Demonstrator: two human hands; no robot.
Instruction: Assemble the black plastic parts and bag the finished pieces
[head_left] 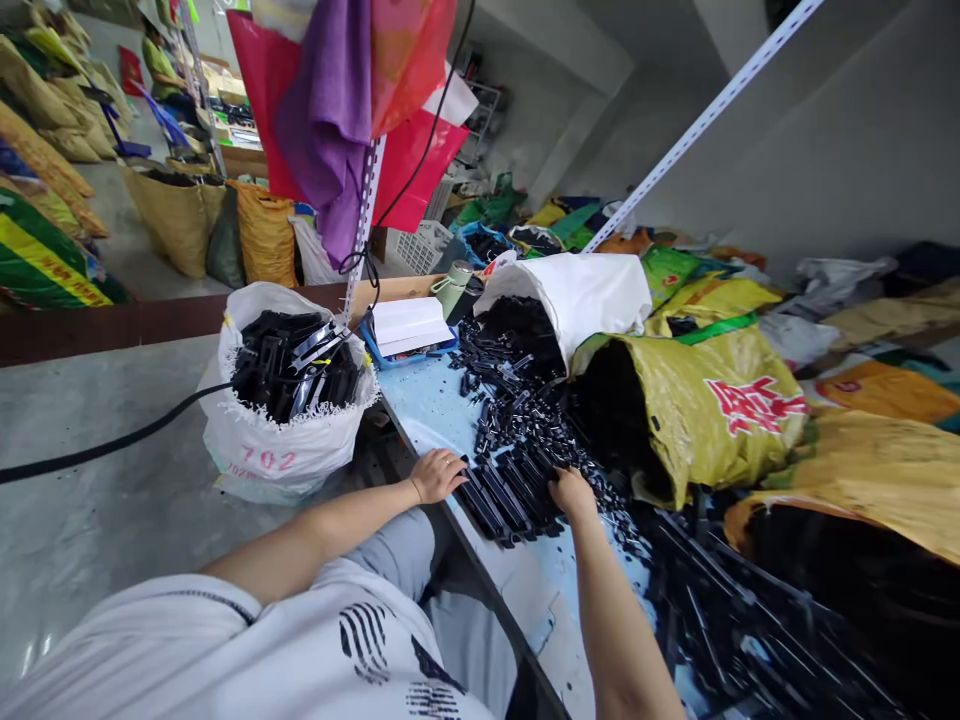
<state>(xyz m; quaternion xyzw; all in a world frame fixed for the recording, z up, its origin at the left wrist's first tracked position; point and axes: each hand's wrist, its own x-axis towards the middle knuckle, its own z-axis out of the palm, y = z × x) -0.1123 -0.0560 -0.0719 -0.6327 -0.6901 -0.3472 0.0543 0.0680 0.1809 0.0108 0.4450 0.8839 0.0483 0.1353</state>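
Note:
A row of long black plastic strips lies side by side on the blue tabletop in front of me. My left hand is at the row's left end, its fingers closed on the edge of a strip. At the far right end, my right hand has its fingers curled onto the strips; its fingertips are partly hidden. Just behind the row spreads a heap of small black clip-like parts. These spill from a white sack lying on its side.
Left of the table stands a white sack full of black parts, a black hose running to it. A yellow sack and more long black pieces lie right. A blue tray, a green bottle and a metal post stand behind.

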